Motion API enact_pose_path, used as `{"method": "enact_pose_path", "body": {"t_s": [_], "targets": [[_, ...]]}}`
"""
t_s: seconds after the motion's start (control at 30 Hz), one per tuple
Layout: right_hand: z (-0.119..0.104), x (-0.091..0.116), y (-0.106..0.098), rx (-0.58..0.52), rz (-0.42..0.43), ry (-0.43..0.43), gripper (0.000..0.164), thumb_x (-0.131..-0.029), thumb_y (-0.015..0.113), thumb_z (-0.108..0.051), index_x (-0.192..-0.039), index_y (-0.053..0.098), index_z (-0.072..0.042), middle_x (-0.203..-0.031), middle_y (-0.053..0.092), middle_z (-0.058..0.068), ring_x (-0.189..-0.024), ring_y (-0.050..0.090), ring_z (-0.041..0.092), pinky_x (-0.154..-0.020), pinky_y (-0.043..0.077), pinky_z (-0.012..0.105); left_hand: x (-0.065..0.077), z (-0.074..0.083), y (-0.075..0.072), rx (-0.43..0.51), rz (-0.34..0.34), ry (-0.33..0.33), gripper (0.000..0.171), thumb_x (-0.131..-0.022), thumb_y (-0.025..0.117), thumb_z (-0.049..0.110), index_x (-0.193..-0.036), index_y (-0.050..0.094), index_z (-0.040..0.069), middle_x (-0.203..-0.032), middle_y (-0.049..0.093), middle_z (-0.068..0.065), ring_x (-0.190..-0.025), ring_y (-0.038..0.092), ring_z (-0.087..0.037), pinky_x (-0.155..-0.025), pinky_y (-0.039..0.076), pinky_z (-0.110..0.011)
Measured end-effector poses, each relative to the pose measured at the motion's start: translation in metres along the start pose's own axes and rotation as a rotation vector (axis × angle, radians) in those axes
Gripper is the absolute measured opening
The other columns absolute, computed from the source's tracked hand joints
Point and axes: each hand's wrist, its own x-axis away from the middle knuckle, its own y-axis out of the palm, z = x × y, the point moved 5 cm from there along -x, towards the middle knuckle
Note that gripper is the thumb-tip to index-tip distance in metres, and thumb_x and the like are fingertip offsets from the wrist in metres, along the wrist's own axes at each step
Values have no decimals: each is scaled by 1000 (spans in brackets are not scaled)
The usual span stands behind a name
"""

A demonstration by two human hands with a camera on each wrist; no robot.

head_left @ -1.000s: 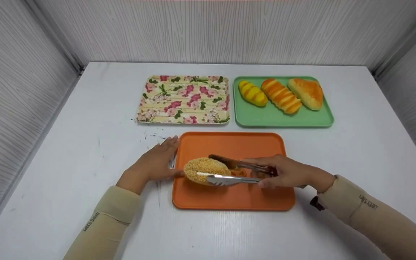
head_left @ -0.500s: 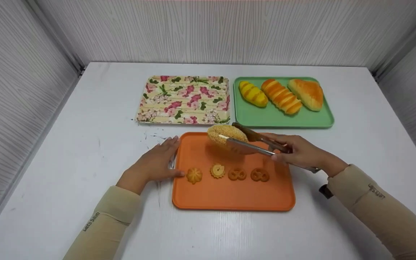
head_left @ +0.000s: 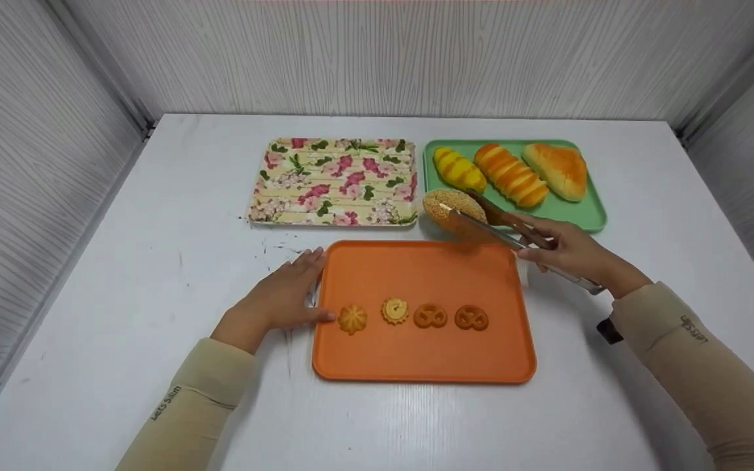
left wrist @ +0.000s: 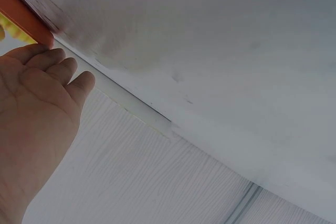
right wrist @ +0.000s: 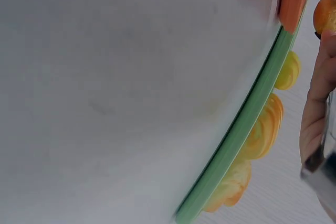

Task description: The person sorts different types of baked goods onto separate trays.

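Head view shows the right hand (head_left: pixel 567 250) gripping tongs (head_left: pixel 508 220) that hold the seeded bread (head_left: pixel 452 199) over the near left corner of the green tray (head_left: pixel 570 218), the left hand (head_left: pixel 277 296), fingers extended, at the left edge of the orange tray (head_left: pixel 423 356); left wrist view, fingertips (left wrist: pixel 54 54) at that tray; right wrist view, tongs in hand.

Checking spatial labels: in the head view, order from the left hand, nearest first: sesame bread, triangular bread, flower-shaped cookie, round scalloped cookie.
From the left hand:
1. flower-shaped cookie, left on the orange tray
2. round scalloped cookie, right of it
3. sesame bread, in the tongs
4. triangular bread, right on the green tray
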Motion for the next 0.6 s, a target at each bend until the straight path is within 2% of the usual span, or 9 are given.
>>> {"method": "enact_pose_path", "body": {"t_s": [0.03,0.1,0.17,0.27,0.33,0.6], "targets": [[-3,0,-2,9,9,8,61,-93,63,-17,-149,37,-18,-130,55,16,-58,53,23,-53,50,38,0,0,0,0,2,3,105,-81,65,59,-153,11,4,-159,8,-9,-144,6,-27,-115,10,-45],[-6,0,-4,31,23,14,61,-94,62,-16,-149,37,-15,-119,60,20,-59,54,28,-54,50,37,0,0,0,1,3,2,105,-81,65,58,-153,11,5,-159,8,-8,-144,6,-26,-115,10,-44],[-13,1,-5,51,37,29,60,-94,62,-14,-148,36,-11,-97,63,24,-59,54,34,-55,50,37,1,0,0,-1,4,3,104,-82,65,58,-153,11,4,-159,8,-9,-144,7,-26,-115,11,-44],[-18,2,-7,64,46,49,61,-94,61,-13,-148,34,-7,-76,57,26,-61,53,40,-55,49,36,0,0,1,-6,2,-1,103,-82,65,58,-153,11,5,-159,8,-8,-144,6,-25,-115,11,-44],[-16,1,-8,62,50,66,61,-94,61,-14,-149,34,-7,-76,55,25,-62,53,40,-56,49,36,0,-1,2,-7,1,-1,103,-83,64,57,-153,11,5,-158,8,-8,-144,7,-25,-115,12,-45],[15,-3,-17,127,70,125,65,-94,62,-28,-151,31,-23,-84,60,20,-63,57,34,-58,50,36,-1,-1,1,-15,-4,-3,103,-83,64,57,-153,9,5,-158,7,-8,-144,7,-25,-115,11,-45]]}}
